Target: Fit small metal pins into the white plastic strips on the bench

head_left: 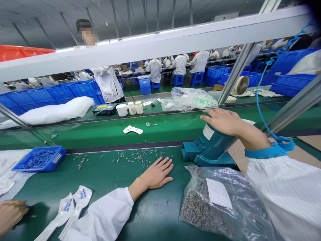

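Note:
My left hand lies flat on the green work surface, fingers spread, its fingertips beside scattered small screws. My right hand rests on the top of a teal device with a rounded body and a white label. Its fingers are stretched out, and its palm hides the device's top. Around my right wrist is a blue strap with a coiled cord. In front of my right forearm lies a clear plastic bag full of small metal parts, with a blank-looking paper on it.
At left, a blue tray holds small blue parts. White printed spoon-shaped pieces lie near my left sleeve. Another person's hand is at the left edge. Beyond runs a green belt with white jars behind; a metal post rises at right.

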{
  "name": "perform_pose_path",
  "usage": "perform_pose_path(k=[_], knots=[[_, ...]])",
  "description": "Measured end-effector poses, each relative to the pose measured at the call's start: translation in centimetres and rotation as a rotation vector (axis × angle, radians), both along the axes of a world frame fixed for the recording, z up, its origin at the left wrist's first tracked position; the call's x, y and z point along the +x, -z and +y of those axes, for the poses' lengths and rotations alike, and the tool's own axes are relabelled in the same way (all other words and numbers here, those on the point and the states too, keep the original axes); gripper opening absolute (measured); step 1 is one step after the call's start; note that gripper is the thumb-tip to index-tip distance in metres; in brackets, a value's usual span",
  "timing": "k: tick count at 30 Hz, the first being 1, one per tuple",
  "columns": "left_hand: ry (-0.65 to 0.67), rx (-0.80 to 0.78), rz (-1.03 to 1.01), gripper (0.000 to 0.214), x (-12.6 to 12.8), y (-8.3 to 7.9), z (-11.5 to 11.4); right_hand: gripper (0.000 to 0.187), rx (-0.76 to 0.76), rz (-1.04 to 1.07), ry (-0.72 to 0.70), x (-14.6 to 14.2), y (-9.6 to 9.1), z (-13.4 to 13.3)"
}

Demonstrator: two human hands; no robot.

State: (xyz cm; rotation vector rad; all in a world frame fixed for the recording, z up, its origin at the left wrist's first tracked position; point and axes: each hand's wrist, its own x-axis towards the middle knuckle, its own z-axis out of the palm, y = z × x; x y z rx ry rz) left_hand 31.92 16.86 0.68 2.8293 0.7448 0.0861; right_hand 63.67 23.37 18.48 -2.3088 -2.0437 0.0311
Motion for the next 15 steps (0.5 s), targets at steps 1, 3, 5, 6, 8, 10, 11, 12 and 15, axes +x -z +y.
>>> perform_pose_path(k=[1,3,5,6,8,10,11,12,15], knots=[[-0.018,0.006,-0.013,0.062,0.1,-0.2,0.3,0.069,0.001,0.003,-0.003,0.0,0.0,0.0],[-0.052,0.005,-0.044,0.06,0.3,-0.9,0.4,0.069,-0.004,0.011,-0.018,-0.1,-0.2,-0.1],[-0.1,-0.017,-0.09,0.057,0.8,-1.5,0.1,0.069,-0.01,0.018,-0.019,-0.4,-0.5,-0.3],[-0.138,-0.035,-0.126,0.056,1.1,-1.7,-0.1,0.069,-0.012,0.018,-0.012,-0.5,-0.6,-0.3],[-0.26,-0.08,-0.222,0.056,1.8,-1.9,-0.5,0.069,-0.014,0.014,0.004,-0.6,-0.8,-0.5],[-0.41,-0.114,-0.327,0.057,2.5,-1.6,-0.7,0.07,-0.014,0.009,0.003,-0.6,-0.7,-0.5],[-0.474,-0.123,-0.37,0.058,2.8,-1.5,-0.8,0.07,-0.014,0.01,-0.003,-0.5,-0.7,-0.4],[-0.521,-0.129,-0.404,0.059,3.0,-1.3,-0.8,0.071,-0.015,0.013,-0.012,-0.3,-0.6,-0.4],[-0.568,-0.165,-0.47,0.06,3.8,-1.1,-0.7,0.073,-0.022,0.021,-0.032,0.1,-0.2,-0.1]])
